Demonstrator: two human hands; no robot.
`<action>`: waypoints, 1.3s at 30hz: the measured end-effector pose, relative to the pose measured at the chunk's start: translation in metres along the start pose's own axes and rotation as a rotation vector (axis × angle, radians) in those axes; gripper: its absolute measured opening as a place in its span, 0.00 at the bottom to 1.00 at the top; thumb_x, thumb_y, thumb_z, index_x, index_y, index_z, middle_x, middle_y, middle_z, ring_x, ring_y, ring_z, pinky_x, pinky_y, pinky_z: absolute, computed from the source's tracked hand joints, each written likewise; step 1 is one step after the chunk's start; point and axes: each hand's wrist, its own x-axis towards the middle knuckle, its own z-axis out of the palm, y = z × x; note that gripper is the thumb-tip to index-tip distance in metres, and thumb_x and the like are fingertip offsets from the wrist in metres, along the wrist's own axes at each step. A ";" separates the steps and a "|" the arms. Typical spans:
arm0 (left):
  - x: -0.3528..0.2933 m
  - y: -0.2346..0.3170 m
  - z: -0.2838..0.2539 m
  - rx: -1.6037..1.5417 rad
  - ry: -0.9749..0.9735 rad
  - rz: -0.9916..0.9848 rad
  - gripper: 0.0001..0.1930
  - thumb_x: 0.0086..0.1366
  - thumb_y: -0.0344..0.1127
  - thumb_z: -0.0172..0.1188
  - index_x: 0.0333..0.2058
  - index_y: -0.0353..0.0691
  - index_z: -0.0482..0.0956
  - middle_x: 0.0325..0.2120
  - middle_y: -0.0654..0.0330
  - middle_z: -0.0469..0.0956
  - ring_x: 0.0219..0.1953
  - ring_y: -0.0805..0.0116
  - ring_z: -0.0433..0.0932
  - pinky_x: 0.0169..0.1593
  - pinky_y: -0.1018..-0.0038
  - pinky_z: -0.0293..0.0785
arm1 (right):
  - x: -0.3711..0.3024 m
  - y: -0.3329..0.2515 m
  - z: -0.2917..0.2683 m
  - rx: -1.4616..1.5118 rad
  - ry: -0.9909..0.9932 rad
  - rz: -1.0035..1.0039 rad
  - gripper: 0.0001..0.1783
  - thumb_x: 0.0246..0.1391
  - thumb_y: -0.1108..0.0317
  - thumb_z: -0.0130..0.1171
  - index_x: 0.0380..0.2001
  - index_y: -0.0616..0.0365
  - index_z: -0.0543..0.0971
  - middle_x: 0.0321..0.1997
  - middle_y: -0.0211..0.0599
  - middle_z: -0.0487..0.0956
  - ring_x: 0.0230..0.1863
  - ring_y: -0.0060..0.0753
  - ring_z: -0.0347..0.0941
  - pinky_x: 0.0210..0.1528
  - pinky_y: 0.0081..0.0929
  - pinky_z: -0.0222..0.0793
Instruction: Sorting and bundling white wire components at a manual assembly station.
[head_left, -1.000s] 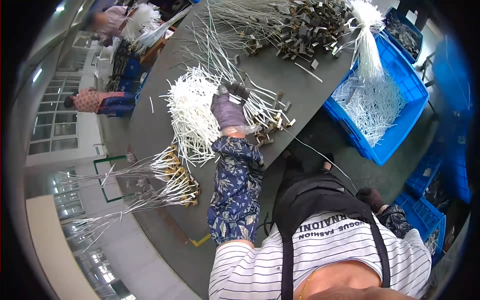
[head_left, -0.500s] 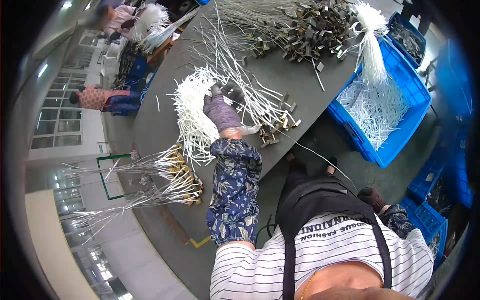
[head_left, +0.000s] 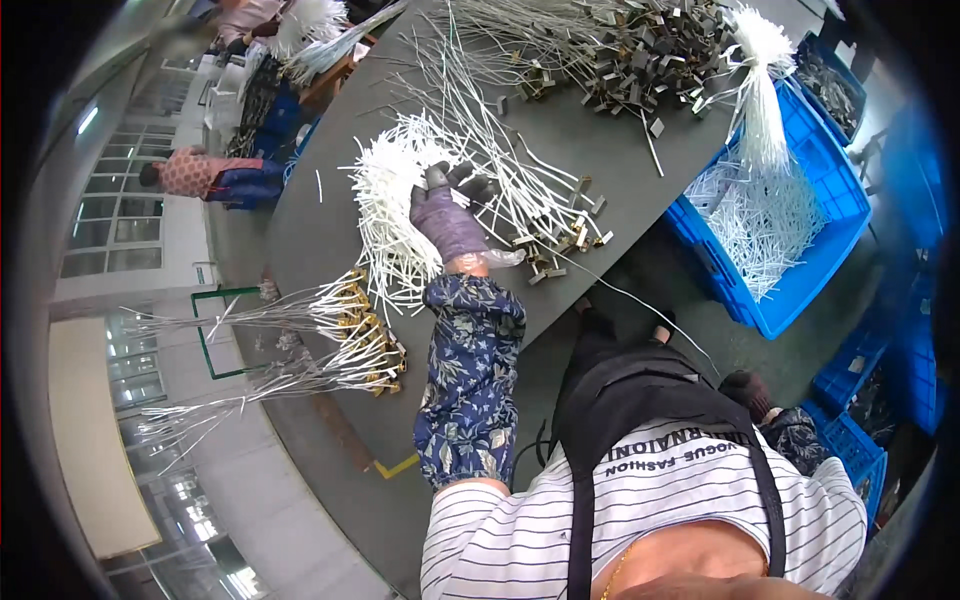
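Note:
My left hand, in a purple glove with dark fingertips, lies over the right side of a thick heap of white wires on the table. Its fingers are spread and a little bent; a short white piece shows beside the palm. Right of it, a loose fan of longer white wires ends in small metal clips near the table edge. My right hand, in a dark glove, is low by my right side, fingers closed. One thin white wire runs from the clips across my lap to it.
A mound of metal-ended wires covers the far table. At right, a blue crate holds cut white wires, a tied bundle hanging over it. Yellow-ended wires lie at the left edge. Another person stands at far left.
The view has shifted slightly, moving the table's contents a little in the picture. My left hand's fingers look somewhat more spread over the wires. My right hand stays low at my side.

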 end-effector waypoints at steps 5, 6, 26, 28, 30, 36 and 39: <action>0.002 0.002 0.004 0.028 0.024 -0.018 0.20 0.67 0.46 0.54 0.45 0.34 0.68 0.34 0.48 0.78 0.27 0.60 0.79 0.27 0.70 0.79 | 0.004 -0.035 -0.001 0.088 0.042 0.325 0.10 0.45 0.65 0.60 0.29 0.60 0.82 0.28 0.42 0.79 0.31 0.34 0.75 0.37 0.32 0.69; 0.000 0.003 0.005 0.041 0.002 -0.013 0.20 0.67 0.47 0.54 0.45 0.34 0.68 0.34 0.48 0.78 0.27 0.60 0.79 0.27 0.70 0.79 | 0.005 -0.036 -0.003 0.080 0.025 0.267 0.10 0.46 0.65 0.60 0.29 0.60 0.82 0.27 0.41 0.78 0.31 0.34 0.75 0.37 0.32 0.69; -0.046 -0.044 -0.003 0.181 -0.199 -0.218 0.14 0.61 0.46 0.59 0.35 0.41 0.80 0.28 0.65 0.77 0.31 0.74 0.73 0.38 0.75 0.70 | 0.117 -0.186 -0.013 0.489 0.037 -0.036 0.17 0.51 0.61 0.57 0.39 0.61 0.78 0.34 0.32 0.77 0.35 0.23 0.71 0.37 0.21 0.66; -0.080 -0.072 0.004 0.382 -0.396 -0.179 0.14 0.60 0.43 0.61 0.37 0.37 0.79 0.29 0.65 0.76 0.30 0.74 0.71 0.36 0.76 0.70 | 0.167 -0.225 0.004 0.538 0.134 -0.289 0.21 0.52 0.57 0.57 0.44 0.61 0.76 0.33 0.31 0.76 0.33 0.19 0.69 0.33 0.19 0.64; -0.081 -0.091 0.004 0.393 -0.498 -0.081 0.15 0.60 0.42 0.61 0.38 0.35 0.79 0.30 0.66 0.76 0.30 0.74 0.71 0.35 0.75 0.70 | 0.205 -0.267 0.014 0.562 0.119 -0.298 0.22 0.52 0.55 0.58 0.45 0.60 0.76 0.36 0.34 0.75 0.37 0.24 0.70 0.38 0.22 0.66; 0.006 -0.080 -0.053 0.908 -0.375 -0.190 0.23 0.59 0.49 0.61 0.41 0.34 0.79 0.26 0.50 0.79 0.28 0.61 0.75 0.37 0.68 0.71 | 0.256 -0.306 0.012 0.359 0.025 -0.289 0.25 0.51 0.53 0.60 0.46 0.61 0.75 0.40 0.41 0.77 0.41 0.35 0.74 0.42 0.33 0.70; 0.032 -0.109 -0.111 0.788 -0.184 -0.138 0.21 0.61 0.48 0.60 0.36 0.32 0.79 0.22 0.50 0.77 0.26 0.58 0.74 0.33 0.67 0.70 | 0.310 -0.315 0.002 0.106 0.129 -0.413 0.22 0.48 0.57 0.62 0.44 0.58 0.76 0.40 0.45 0.77 0.38 0.43 0.75 0.41 0.38 0.71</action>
